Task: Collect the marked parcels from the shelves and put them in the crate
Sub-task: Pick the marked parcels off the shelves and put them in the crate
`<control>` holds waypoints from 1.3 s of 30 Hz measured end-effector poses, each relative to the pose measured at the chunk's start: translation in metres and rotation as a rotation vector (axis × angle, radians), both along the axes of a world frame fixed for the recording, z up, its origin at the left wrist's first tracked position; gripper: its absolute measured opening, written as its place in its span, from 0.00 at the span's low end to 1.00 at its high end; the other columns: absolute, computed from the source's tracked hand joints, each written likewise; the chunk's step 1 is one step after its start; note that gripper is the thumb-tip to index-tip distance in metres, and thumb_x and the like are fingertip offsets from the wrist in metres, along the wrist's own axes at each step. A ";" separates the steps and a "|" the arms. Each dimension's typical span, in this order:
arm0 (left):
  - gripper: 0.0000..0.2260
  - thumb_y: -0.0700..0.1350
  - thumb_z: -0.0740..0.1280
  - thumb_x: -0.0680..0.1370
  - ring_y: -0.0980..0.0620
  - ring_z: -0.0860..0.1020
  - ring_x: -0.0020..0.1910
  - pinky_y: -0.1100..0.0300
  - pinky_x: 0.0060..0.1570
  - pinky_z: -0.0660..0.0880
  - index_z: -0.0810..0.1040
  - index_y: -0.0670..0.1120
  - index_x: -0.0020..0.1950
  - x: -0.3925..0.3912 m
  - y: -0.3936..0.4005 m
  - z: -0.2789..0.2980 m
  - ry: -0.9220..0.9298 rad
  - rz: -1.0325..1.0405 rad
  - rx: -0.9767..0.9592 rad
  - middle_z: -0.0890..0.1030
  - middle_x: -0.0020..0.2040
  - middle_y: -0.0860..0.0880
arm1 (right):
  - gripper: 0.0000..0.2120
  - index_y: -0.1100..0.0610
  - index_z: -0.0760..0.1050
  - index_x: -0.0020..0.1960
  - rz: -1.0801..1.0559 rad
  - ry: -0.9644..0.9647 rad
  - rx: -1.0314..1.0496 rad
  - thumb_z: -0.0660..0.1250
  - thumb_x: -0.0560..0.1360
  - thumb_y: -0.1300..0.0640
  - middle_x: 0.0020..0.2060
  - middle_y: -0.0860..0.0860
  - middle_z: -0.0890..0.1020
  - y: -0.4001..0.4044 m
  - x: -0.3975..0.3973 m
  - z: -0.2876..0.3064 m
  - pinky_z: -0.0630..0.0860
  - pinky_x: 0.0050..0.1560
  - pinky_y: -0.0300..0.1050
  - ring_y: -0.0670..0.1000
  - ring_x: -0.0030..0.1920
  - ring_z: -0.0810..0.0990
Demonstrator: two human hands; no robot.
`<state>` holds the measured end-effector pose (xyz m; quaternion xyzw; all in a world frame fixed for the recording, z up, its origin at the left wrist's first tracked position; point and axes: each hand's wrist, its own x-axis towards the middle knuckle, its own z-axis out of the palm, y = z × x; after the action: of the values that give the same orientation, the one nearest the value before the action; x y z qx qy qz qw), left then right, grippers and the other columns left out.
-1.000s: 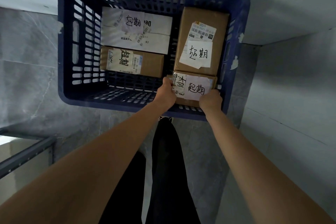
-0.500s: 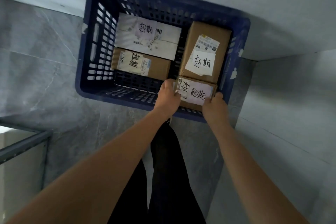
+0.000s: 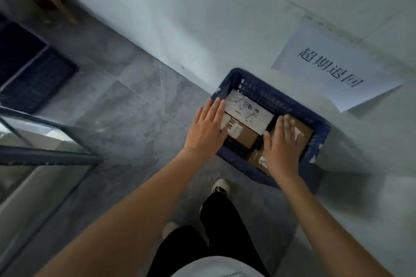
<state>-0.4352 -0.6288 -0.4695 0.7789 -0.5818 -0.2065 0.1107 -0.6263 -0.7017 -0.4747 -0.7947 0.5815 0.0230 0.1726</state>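
Parcels in blue crate

parcel labels blurred, right hand hiding front parcel

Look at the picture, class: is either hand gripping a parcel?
No: the left hand and the right hand are both spread flat with straight fingers above the blue crate, holding nothing.

My blue slatted plastic crate sits right of centre — brown and white labelled cardboard parcels lie flat inside.
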 end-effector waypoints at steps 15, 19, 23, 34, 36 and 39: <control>0.30 0.55 0.51 0.80 0.45 0.48 0.78 0.48 0.76 0.48 0.49 0.41 0.78 0.209 0.341 0.170 -0.493 0.702 -0.143 0.51 0.79 0.44 | 0.31 0.62 0.49 0.78 0.873 -0.263 -0.376 0.52 0.82 0.47 0.78 0.58 0.52 0.259 0.342 0.183 0.43 0.76 0.57 0.56 0.78 0.48; 0.30 0.55 0.50 0.81 0.46 0.48 0.78 0.48 0.76 0.47 0.49 0.41 0.79 0.238 0.424 0.182 -0.570 0.917 -0.064 0.50 0.79 0.44 | 0.32 0.64 0.51 0.78 1.130 -0.337 -0.398 0.54 0.81 0.47 0.77 0.60 0.54 0.337 0.399 0.201 0.43 0.76 0.57 0.57 0.78 0.50; 0.29 0.55 0.46 0.81 0.45 0.50 0.78 0.48 0.76 0.47 0.50 0.41 0.78 0.238 0.512 0.187 -0.568 1.198 -0.003 0.52 0.79 0.43 | 0.31 0.63 0.50 0.78 1.354 -0.378 -0.348 0.50 0.82 0.46 0.78 0.59 0.54 0.403 0.439 0.198 0.43 0.77 0.57 0.57 0.78 0.50; 0.29 0.53 0.55 0.81 0.45 0.52 0.78 0.47 0.76 0.52 0.52 0.41 0.78 0.195 0.718 0.178 -0.607 1.612 0.061 0.56 0.78 0.43 | 0.34 0.62 0.47 0.78 1.823 -0.423 -0.317 0.40 0.80 0.41 0.78 0.57 0.52 0.619 0.473 0.186 0.45 0.77 0.58 0.54 0.78 0.45; 0.29 0.53 0.54 0.81 0.46 0.51 0.78 0.48 0.76 0.50 0.52 0.41 0.78 0.191 0.753 0.176 -0.607 1.649 0.076 0.55 0.78 0.44 | 0.35 0.62 0.47 0.78 1.860 -0.426 -0.313 0.39 0.79 0.40 0.78 0.57 0.51 0.660 0.474 0.182 0.45 0.76 0.57 0.55 0.78 0.46; 0.29 0.54 0.50 0.81 0.47 0.48 0.78 0.48 0.76 0.49 0.50 0.42 0.79 0.188 0.806 0.172 -0.587 1.685 0.087 0.52 0.79 0.44 | 0.35 0.62 0.48 0.78 1.884 -0.429 -0.299 0.39 0.80 0.40 0.78 0.58 0.52 0.714 0.470 0.177 0.45 0.76 0.58 0.56 0.78 0.48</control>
<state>-0.2476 0.1771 -0.2973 0.9728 0.1873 0.1292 0.0426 -0.1565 0.0123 -0.2979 -0.9349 -0.3384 -0.0676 0.0831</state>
